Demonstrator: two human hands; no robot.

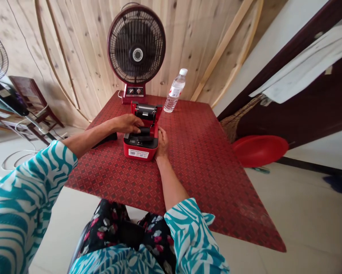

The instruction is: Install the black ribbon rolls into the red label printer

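A red and black label printer [140, 153] with its lid [146, 111] raised sits on the table, a white printed sticker on its near side. My left hand [128, 123] reaches in from the left, its curled fingers on a dark roll [144, 130] inside the open body. Part of the roll is hidden by those fingers. Against the printer's right side, my right hand [162, 144] grips the casing, with some fingertips out of sight behind it.
A dark red fan [137, 51] stands at the table's back, with a clear water bottle [174, 92] right of it. The patterned red table [205, 171] ends near my lap. On the floor at right is a red basin [260, 150]. A dark object [106, 140] lies left of the printer.
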